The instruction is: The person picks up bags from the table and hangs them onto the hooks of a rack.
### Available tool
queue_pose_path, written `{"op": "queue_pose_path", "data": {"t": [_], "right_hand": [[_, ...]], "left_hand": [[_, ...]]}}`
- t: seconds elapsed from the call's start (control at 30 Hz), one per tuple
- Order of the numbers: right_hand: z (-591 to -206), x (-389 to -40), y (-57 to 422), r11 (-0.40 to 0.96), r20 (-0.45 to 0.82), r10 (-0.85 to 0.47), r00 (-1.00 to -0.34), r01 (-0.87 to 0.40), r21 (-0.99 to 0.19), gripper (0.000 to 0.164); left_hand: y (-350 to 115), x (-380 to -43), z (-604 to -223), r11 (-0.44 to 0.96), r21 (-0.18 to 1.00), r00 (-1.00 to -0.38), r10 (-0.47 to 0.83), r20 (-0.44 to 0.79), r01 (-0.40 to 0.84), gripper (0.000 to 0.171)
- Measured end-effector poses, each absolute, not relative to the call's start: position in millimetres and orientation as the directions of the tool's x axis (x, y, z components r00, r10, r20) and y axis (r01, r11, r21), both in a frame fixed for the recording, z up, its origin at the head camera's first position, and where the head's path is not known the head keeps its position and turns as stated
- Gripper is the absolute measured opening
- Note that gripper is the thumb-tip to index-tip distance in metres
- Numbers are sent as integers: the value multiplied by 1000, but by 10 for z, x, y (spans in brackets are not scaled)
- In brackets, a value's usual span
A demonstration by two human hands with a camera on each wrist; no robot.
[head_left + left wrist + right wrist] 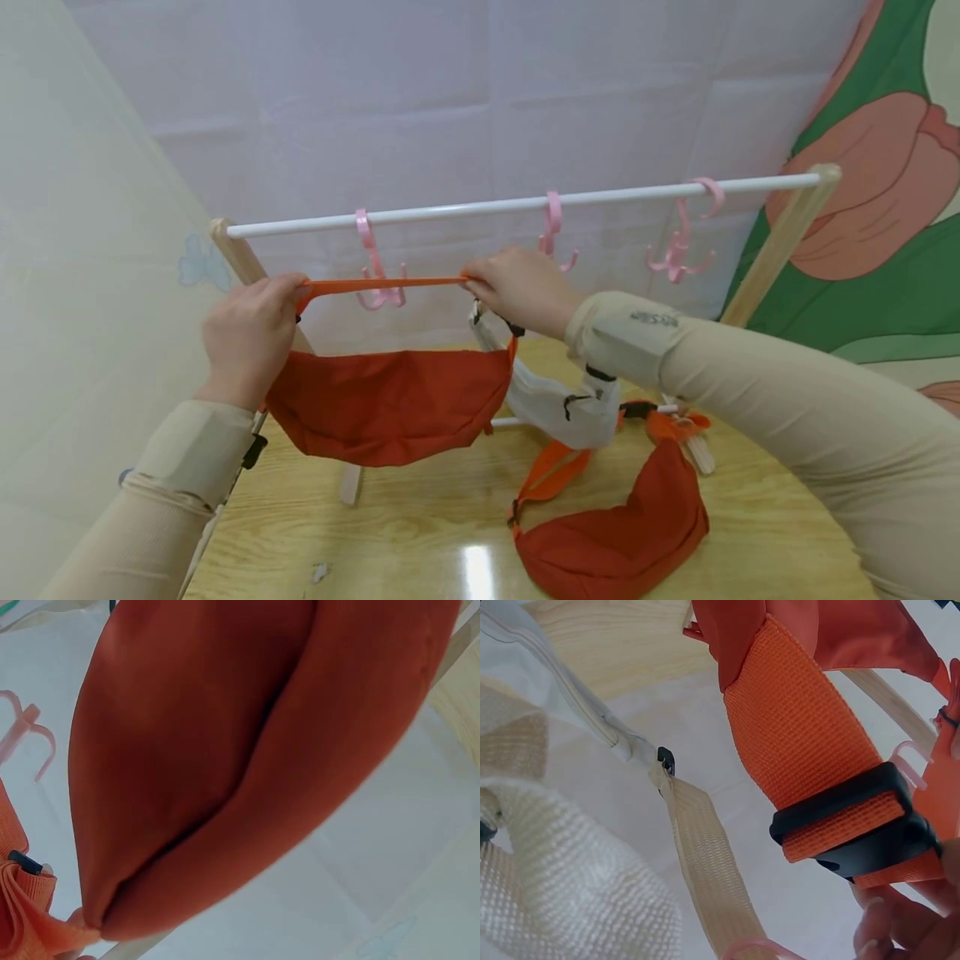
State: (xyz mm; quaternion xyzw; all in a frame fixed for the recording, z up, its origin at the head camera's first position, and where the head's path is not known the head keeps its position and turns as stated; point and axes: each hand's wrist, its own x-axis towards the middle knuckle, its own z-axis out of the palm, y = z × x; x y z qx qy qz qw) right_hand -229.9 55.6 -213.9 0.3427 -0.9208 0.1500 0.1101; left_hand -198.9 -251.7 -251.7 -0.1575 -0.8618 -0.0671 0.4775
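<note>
A red waist bag (393, 408) hangs below both hands, its orange strap (382, 285) stretched level between them. My left hand (251, 337) grips the strap's left end; my right hand (525, 287) pinches its right end. Behind the strap is the left pink hook (367, 237). Close to the right fingers, a black buckle (847, 817) sits on the strap in the right wrist view. A white bag (558, 408) is suspended beneath the right hand, which hides the top of its strap. The bag's body (247, 772) fills most of the left wrist view.
A white rail (465, 212) on wooden posts carries the middle pink hook (553, 218) and right pink hook (678, 250). Another red waist bag (615, 542) with an orange strap lies on the wooden table (420, 533). A pale sheet covers the wall behind.
</note>
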Motion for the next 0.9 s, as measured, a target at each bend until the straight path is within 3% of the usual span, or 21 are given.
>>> {"op": "queue_pose_path", "data": {"t": [0.17, 0.53, 0.9], "right_hand": [[-2141, -2345, 542, 737, 265, -584, -768, -638, -223, 23], [-2155, -2368, 539, 735, 229, -584, -779, -627, -258, 24], [-2261, -2384, 518, 774, 157, -557, -816, -578, -258, 26]], "left_hand": [[-2512, -2012, -2508, 951, -15, -564, 196, 802, 310, 12], [-2505, -2024, -2523, 949, -22, -602, 218, 768, 316, 9], [-2470, -2011, -2606, 947, 65, -697, 185, 693, 316, 9]]}}
